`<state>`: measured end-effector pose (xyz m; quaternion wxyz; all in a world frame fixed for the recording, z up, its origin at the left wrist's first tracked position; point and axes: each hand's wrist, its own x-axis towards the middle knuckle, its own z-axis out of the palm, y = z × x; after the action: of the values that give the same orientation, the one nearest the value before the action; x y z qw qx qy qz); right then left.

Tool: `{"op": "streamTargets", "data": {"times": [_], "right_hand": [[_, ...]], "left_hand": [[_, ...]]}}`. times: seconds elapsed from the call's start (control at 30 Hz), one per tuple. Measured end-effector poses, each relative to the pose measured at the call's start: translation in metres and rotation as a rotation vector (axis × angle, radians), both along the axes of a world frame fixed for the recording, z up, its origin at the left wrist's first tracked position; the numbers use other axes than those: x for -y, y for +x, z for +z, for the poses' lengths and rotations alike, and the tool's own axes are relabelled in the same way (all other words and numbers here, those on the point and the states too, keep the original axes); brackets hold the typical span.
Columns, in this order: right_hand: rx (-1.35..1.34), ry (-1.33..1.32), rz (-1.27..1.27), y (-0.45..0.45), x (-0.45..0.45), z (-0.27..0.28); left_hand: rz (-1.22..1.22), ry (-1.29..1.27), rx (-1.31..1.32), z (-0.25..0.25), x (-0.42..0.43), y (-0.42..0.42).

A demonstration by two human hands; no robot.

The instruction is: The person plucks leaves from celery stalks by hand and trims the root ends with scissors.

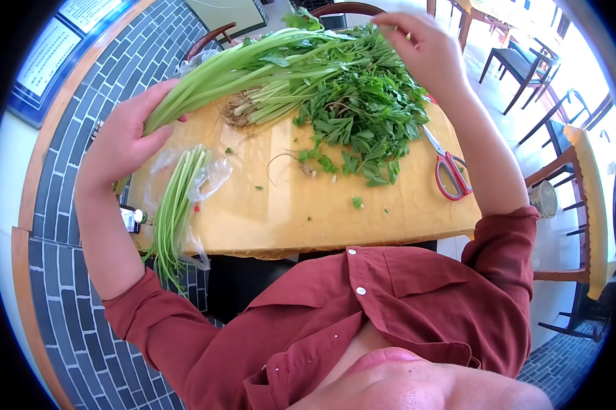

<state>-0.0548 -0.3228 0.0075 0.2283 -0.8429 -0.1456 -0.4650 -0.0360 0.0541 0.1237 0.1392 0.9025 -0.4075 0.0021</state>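
My left hand [127, 133] is closed around the base of a bunch of celery [233, 75], its long pale green stalks slanting up to the right above the table. My right hand [420, 44] is raised near the celery's leafy end, fingers bent and apart, slightly blurred; nothing shows in its grasp. Below lies a heap of leafy greens [369, 116], beside more celery with roots [243, 109]. Nearer my left forearm, trimmed green stems [178, 198] rest on a clear plastic bag [212, 178], their ends hanging past the table edge.
Red-handled scissors [451, 176] lie at the right of the yellow-covered table [287, 219]. Small leaf and root scraps dot the cover. A tiled wall [69, 178] stands at the left; chairs [523, 72] are at the right.
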Motion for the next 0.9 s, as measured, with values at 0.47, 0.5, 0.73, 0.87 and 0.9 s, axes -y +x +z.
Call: {"op": "streamTargets", "data": {"times": [0.47, 0.5, 0.73, 0.87, 0.9], "right_hand": [[-0.168, 0.087, 0.37, 0.007, -0.05, 0.011], [-0.204, 0.047, 0.337, 0.005, -0.053, 0.012], [-0.156, -0.124, 0.294, 0.006, -0.058, 0.015], [0.063, -0.263, 0.214, 0.004, -0.059, 0.017], [0.114, -0.318, 0.174, 0.004, -0.059, 0.016]], "left_hand": [[-0.088, -0.039, 0.014, -0.006, 0.0, 0.003], [-0.095, -0.04, 0.017, -0.006, 0.0, 0.003], [-0.109, -0.013, 0.028, -0.008, 0.002, 0.004], [-0.117, 0.008, 0.032, -0.01, 0.002, 0.005], [-0.116, 0.002, 0.033, -0.011, 0.002, 0.006]]}}
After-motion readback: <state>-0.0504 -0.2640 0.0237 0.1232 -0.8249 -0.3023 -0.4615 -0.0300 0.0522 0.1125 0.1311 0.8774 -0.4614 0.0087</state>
